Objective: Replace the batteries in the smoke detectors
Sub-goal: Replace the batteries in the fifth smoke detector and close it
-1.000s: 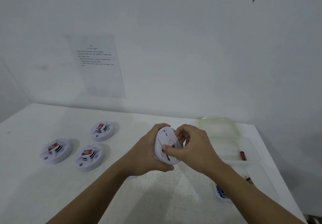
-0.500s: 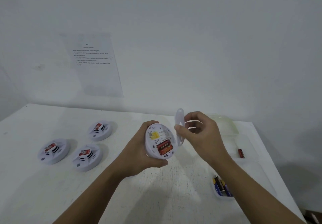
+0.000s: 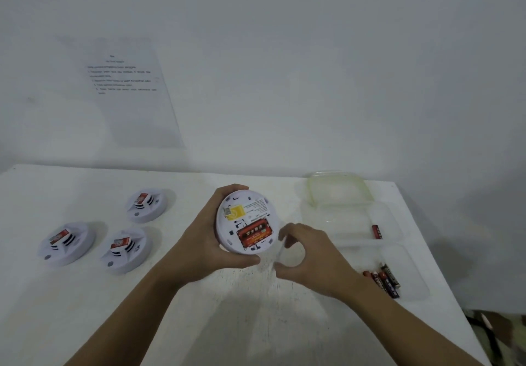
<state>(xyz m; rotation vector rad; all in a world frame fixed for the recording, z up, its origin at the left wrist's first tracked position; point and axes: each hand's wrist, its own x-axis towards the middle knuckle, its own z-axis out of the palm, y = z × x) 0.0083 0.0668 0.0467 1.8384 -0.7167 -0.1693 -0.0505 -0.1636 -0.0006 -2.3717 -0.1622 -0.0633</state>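
Note:
My left hand (image 3: 199,249) grips a round white smoke detector (image 3: 246,220) above the table, its open back facing me. A red battery (image 3: 254,233) lies in its compartment below a yellow sticker. My right hand (image 3: 316,263) is low beside the detector, to its right. Thumb and fingers curl round the detector's white back cover (image 3: 290,254), which is blurred against the white table. Three more detectors (image 3: 146,204), (image 3: 67,243), (image 3: 123,250) lie on the left, each with a red and white block on top.
A clear tray (image 3: 398,223) at the right holds one red battery (image 3: 376,232) and, nearer me, several batteries (image 3: 382,280). A clear lid (image 3: 338,187) lies behind it. A printed sheet (image 3: 128,92) hangs on the wall. The table's right edge (image 3: 444,274) is close to the tray.
My right hand pulled the back cover off the detector and carried it down to the right, towards the table. The battery compartment now shows. My left hand turned the detector more towards me.

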